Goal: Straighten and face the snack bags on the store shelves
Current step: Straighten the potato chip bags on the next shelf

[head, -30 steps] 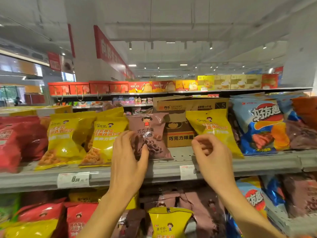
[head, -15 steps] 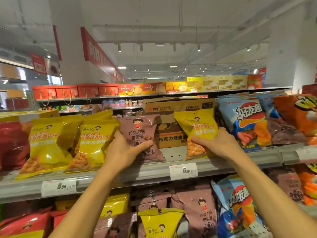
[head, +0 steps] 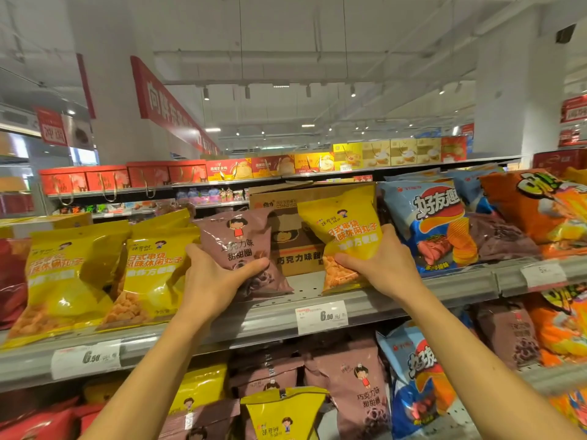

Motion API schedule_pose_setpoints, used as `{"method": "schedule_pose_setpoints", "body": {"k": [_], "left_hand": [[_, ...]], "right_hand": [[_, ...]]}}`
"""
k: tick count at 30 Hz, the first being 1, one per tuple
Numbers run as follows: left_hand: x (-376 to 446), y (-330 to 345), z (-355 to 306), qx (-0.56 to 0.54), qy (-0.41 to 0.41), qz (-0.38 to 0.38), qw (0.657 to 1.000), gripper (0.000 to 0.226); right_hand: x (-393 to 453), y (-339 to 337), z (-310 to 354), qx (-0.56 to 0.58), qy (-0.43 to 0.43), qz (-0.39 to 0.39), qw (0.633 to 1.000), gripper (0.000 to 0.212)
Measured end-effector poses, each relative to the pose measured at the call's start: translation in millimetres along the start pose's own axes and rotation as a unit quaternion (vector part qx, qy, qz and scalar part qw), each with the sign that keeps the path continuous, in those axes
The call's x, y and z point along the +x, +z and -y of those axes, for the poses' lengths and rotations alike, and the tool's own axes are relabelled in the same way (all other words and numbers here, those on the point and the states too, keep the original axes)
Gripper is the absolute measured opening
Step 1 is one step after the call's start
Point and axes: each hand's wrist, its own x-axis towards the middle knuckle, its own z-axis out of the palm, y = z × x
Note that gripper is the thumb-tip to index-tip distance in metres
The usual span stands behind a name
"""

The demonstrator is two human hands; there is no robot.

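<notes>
On the grey metal shelf (head: 273,315) a brown chocolate-ring snack bag (head: 236,236) stands upright, and my left hand (head: 212,281) grips its lower left part, thumb across the front. To its right stands a yellow snack bag (head: 344,230), tilted slightly; my right hand (head: 381,265) holds its lower right side with the thumb on the front. Two more yellow bags (head: 66,277) lean side by side left of my left hand. Blue chip bags (head: 428,223) stand to the right of my right hand.
A brown cardboard box (head: 295,246) sits behind the gap between the two held bags. Orange bags (head: 546,208) fill the far right, red bags (head: 12,281) the far left. The lower shelf holds more brown, yellow and blue bags. Price tags (head: 320,316) hang on the shelf edge.
Both hands went from hovering in front of the shelf to taking hold: the left now grips the brown bag, the right the yellow bag, which now stands more upright.
</notes>
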Motion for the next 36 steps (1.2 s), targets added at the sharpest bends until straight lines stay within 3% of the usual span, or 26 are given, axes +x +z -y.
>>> {"method": "schedule_pose_setpoints", "body": {"k": [3, 8, 13, 17, 21, 23, 26, 31, 36], "left_hand": [[-0.3, 8.5, -8.1, -0.020, 0.016, 0.001, 1.000, 0.105], [-1.3, 49.4, -32.2, -0.007, 0.066, 0.051, 0.996, 0.080], [-14.0, 112.2, -56.6, 0.004, 0.028, 0.081, 0.996, 0.086], [-24.2, 151.6, -71.6, 0.018, 0.053, 0.105, 0.993, 0.084], [-29.7, 171.9, -74.8, 0.105, 0.064, 0.115, 0.986, 0.096], [-30.1, 168.3, -70.5, 0.181, 0.061, 0.116, 0.975, 0.111], [-37.1, 147.6, -60.0, 0.252, 0.121, 0.131, 0.951, 0.110], [-64.1, 82.0, -26.9, 0.400, 0.258, 0.073, 0.876, 0.073], [-89.5, -0.8, 21.1, 0.410, 0.287, -0.022, 0.865, 0.056]], "right_hand": [[-5.3, -6.0, -2.7, 0.064, -0.035, -0.062, 0.995, 0.076], [-16.7, -33.9, -24.3, 0.142, -0.045, -0.114, 0.982, 0.075], [-37.9, -62.4, -60.5, 0.177, -0.025, -0.142, 0.974, 0.080], [-54.2, -75.8, -83.1, 0.154, -0.002, -0.144, 0.978, 0.077], [-63.6, -80.9, -95.2, 0.144, 0.002, -0.123, 0.982, 0.067], [-66.9, -78.4, -94.6, 0.140, -0.002, -0.117, 0.983, 0.065], [-71.2, -66.8, -82.2, 0.152, -0.013, -0.116, 0.982, 0.066], [-71.8, -32.3, -33.1, 0.186, -0.037, -0.091, 0.978, 0.072], [-66.8, 20.3, 26.9, 0.170, -0.060, -0.092, 0.979, 0.068]]}}
